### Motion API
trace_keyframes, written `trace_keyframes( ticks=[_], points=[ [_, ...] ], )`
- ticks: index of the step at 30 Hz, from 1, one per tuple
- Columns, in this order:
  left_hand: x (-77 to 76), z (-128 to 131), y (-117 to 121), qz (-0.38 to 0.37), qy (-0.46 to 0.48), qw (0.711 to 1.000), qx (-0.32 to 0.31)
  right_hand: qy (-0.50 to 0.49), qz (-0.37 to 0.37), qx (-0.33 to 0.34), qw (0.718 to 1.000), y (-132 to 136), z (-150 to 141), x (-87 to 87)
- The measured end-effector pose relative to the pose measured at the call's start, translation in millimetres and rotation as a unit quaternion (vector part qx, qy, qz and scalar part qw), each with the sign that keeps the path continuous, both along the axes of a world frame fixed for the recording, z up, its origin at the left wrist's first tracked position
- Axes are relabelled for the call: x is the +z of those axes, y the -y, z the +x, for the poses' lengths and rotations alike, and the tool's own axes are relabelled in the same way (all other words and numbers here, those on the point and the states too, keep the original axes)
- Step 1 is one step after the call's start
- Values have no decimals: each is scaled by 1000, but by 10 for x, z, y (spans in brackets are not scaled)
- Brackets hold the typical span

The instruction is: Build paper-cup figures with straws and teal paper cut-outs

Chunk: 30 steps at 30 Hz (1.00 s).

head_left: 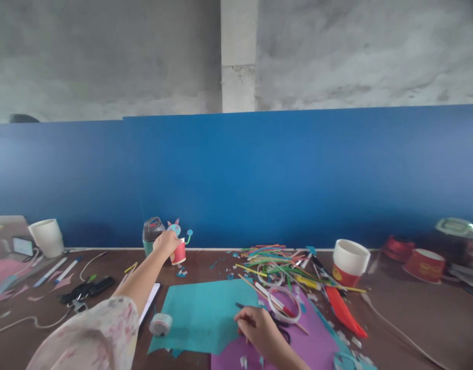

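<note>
My left hand (167, 243) reaches far forward, its fingers closed on a small red paper cup (178, 254). This cup carries a blue animal-like paper head (174, 228) with pointed ears, and a green stem with a round blue end. My right hand (259, 331) is low, over the edge between a turquoise paper sheet (209, 313) and a purple paper sheet (313, 339). Its fingers are curled; what they hold, if anything, is hidden. Close beside it are black scissor handles (284, 334) and a dark pointed tip (239, 305).
Behind the cup stands a dark-lidded bottle (152, 231). A roll of tape (161, 324) sits on the turquoise sheet, a phone (149, 303) to its left. Coloured pipe cleaners (275, 262) pile up right of centre, near stacked paper cups (349, 262). A blue partition (236, 174) closes the back.
</note>
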State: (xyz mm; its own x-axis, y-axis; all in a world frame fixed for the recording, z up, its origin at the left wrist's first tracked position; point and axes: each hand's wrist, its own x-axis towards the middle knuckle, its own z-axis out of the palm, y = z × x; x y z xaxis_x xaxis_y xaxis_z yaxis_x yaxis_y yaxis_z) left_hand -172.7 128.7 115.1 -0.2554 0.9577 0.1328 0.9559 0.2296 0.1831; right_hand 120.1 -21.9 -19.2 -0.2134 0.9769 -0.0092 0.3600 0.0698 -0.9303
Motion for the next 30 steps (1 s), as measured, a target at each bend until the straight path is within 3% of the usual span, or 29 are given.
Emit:
trace_keyframes(
  ticks=[13, 19, 22, 25, 28, 30],
  points=[
    [-14, -63, 42, 56, 32, 998, -4, 4, -3, 3, 1000, -10, -1, 8],
    [62, 10, 164, 146, 79, 986, -20, 0, 4, -1, 1000, -16, 6, -4],
    [84, 180, 323, 194, 117, 970, -87, 1, 11, -2, 1000, -13, -3, -11],
    [21, 498, 597, 194, 167, 951, -175, 7, 16, -11, 1000, 28, -28, 40],
    [-160, 938, 986, 187, 225, 926, -239, 7, 61, -23, 998, 85, -50, 151],
    [-340, 1239, 1254, 175, 327, 883, -289, -1, 112, -40, 993, 101, -34, 241]
  ],
)
